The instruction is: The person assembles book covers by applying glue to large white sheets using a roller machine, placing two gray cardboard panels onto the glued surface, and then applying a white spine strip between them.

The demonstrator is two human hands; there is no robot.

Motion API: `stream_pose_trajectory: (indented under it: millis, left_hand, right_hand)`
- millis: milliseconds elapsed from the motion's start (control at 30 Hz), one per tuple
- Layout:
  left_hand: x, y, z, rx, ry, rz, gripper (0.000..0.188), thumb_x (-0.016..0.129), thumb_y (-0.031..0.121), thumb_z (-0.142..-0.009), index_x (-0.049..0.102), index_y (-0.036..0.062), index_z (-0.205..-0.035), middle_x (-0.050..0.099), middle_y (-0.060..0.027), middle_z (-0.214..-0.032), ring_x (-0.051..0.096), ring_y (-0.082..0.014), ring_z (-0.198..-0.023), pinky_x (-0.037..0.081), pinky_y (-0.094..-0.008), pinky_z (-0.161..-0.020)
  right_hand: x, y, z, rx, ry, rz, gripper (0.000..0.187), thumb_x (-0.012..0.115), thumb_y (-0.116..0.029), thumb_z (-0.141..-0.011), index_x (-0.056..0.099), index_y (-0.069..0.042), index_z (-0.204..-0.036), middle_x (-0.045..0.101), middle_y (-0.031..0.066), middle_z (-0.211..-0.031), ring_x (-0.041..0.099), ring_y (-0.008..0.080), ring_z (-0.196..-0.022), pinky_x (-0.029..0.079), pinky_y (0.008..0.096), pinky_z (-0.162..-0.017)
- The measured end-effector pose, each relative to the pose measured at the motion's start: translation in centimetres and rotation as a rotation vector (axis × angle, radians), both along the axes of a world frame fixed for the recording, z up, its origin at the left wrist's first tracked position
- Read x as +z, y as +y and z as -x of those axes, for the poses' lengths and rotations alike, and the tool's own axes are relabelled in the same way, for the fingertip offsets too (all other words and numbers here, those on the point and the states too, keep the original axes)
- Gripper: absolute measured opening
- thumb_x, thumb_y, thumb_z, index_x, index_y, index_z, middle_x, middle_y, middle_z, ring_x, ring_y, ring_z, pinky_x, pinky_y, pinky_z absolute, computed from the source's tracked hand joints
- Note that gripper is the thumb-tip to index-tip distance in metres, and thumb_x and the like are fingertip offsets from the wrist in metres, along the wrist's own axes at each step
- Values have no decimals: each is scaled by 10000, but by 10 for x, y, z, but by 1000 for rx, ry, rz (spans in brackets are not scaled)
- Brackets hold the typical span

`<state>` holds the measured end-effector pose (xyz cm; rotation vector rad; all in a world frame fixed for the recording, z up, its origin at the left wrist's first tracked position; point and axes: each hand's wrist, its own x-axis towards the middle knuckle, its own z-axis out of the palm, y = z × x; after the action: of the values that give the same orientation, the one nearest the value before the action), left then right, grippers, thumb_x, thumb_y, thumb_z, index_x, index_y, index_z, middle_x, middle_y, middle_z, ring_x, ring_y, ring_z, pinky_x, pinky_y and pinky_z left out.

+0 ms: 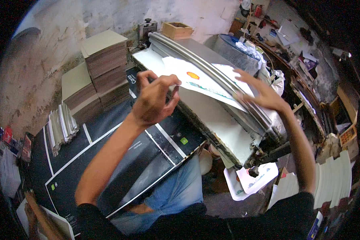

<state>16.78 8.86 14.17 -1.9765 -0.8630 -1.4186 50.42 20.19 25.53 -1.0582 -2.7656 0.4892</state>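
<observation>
A white printed sheet (206,85) with a red and yellow emblem and green print lies across a roller machine, partly under its long metal roller (200,63). My left hand (154,98) is closed in a pinch at the near left edge of this sheet. On the other side, my right hand (264,94) has its fingers spread over the roller's right part, by the sheet's right end. Whether its fingertips touch the metal, I cannot tell. The machine's pale bed (222,122) slopes below the sheet, its rim crusted dark.
Stacks of grey boards (108,60) stand by the wall, left of the machine. A black-covered table (116,164) holds bundled strips (61,130). A white tray (232,186) sits below the machine, beside piled sheets (334,182). Another person's arm (44,218) shows at lower left.
</observation>
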Motion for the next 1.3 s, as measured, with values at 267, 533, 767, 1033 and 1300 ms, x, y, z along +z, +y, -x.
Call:
stream_pose_trajectory:
  millis: [267, 533, 767, 1033, 1300]
  left_hand:
    - [44, -126, 58, 192, -65, 2, 595, 753, -38, -779, 402, 38, -1253, 728, -65, -1018, 698, -198, -930, 459, -351, -913]
    - [75, -269, 61, 225, -662, 355, 747, 756, -28, -746, 371, 17, -1385, 667, -83, -973, 662, -181, -905, 527, -335, -883]
    - [6, -340, 132, 381, -1060, 1029, 623, 714, -66, -742, 457, 12, -1304, 646, -100, -926, 657, -157, -855, 582, -279, -690]
    - [-136, -351, 203, 822, -955, 1045, 595, 780, -16, -709, 539, 85, -1243, 668, -107, -1007, 672, -209, -941, 598, -388, -749]
    - [-117, -286, 77, 568, -316, 1252, 596, 818, 256, -646, 670, 100, -1202, 569, -133, -1205, 479, -306, -1162, 366, -460, -1008]
  right_hand:
    - [-86, -81, -11, -25, 234, -547, 567, 765, -69, -710, 613, -65, -1256, 669, 164, -1267, 632, 346, -1177, 473, 419, -1038]
    - [-18, -83, 28, 12, 679, -339, 379, 739, -48, -842, 669, -14, -1213, 722, 110, -1142, 681, 214, -1050, 523, 389, -963]
    - [-74, -76, 212, 377, 270, 271, 377, 711, -140, -731, 690, 18, -1073, 728, 107, -958, 682, 195, -927, 526, 343, -877]
    - [-259, -74, 344, 386, 274, 137, 335, 751, -178, -663, 745, 2, -946, 736, 144, -842, 677, 216, -729, 519, 356, -699]
    - [-244, -79, 337, 337, 266, -53, 622, 791, -191, -711, 635, 33, -1270, 696, 257, -1184, 683, 380, -1092, 551, 413, -960]
